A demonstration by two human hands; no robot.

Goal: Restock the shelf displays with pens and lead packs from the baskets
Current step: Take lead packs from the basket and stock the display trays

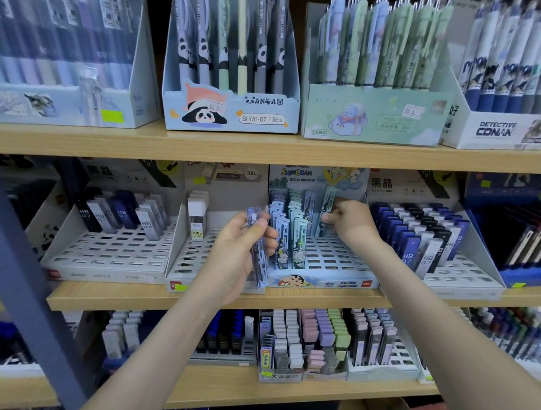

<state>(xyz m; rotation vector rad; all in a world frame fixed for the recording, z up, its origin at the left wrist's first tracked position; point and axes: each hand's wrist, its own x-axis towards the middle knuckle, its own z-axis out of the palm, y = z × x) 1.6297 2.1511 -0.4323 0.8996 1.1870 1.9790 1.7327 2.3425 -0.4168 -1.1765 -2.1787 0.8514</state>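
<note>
Wooden shelves [109, 297] fill the frame in three tiers, with a grey-blue upright post [21, 270] slanting down the left side. Along the top of the frame stand four pen display boxes: a pale blue box [57, 101] at upper left, a panda pen box [234, 111] at upper centre, a green penguin box [375, 117] to its right, and a Detective Conan box [494, 131] at the right edge.

On the middle tier are slotted lead trays. A grey tray [107, 264] at left holds a few HB 0.7 packs, and the next tray [189, 258] holds a white lead pack [197, 219]. The Crayon Shin-chan tray [329, 280] sits at centre, and a tray [459, 275] at right is filled with blue and black packs. The bottom tier carries pastel lead packs [323, 332].

Both arms reach up from the lower edge of the frame. The left hand [234, 255] grips a stack of bluish lead packs [260, 266], held upright just left of the Shin-chan tray. The right hand [352, 223] pinches a pale green lead pack [330, 199] that stands tilted among the back rows of that tray.
</note>
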